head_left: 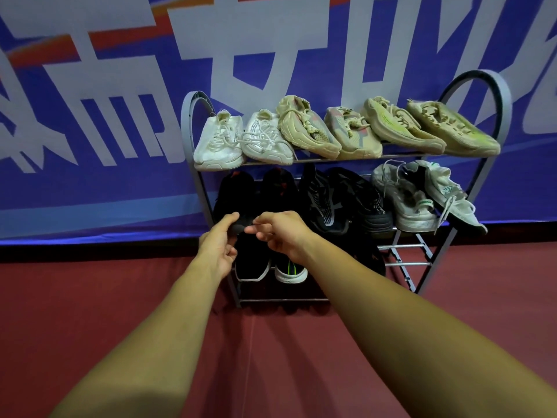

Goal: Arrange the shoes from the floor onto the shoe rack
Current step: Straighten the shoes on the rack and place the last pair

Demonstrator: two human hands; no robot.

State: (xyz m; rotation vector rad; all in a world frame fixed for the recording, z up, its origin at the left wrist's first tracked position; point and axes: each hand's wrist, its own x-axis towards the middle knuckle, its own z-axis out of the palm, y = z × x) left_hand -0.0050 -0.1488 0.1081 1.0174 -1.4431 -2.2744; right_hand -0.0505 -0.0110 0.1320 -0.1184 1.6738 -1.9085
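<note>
A grey metal shoe rack (494,95) stands against the wall. Its top shelf carries several white and beige sneakers (313,128). On the middle shelf stand several black shoes and a grey-white pair (422,194) at the right. Both my hands are at the front of the leftmost black shoe (235,194) on that middle shelf. My left hand (218,245) has its thumb on the shoe's toe. My right hand (280,233) pinches the same toe from the right. Below them, on the bottom shelf, sit a black shoe with a white sole (251,267) and one with green stripes (291,271).
A blue, white and orange banner (90,116) covers the wall behind the rack. The floor (90,297) is dark red. The right part of the bottom shelf shows bare metal bars (404,263).
</note>
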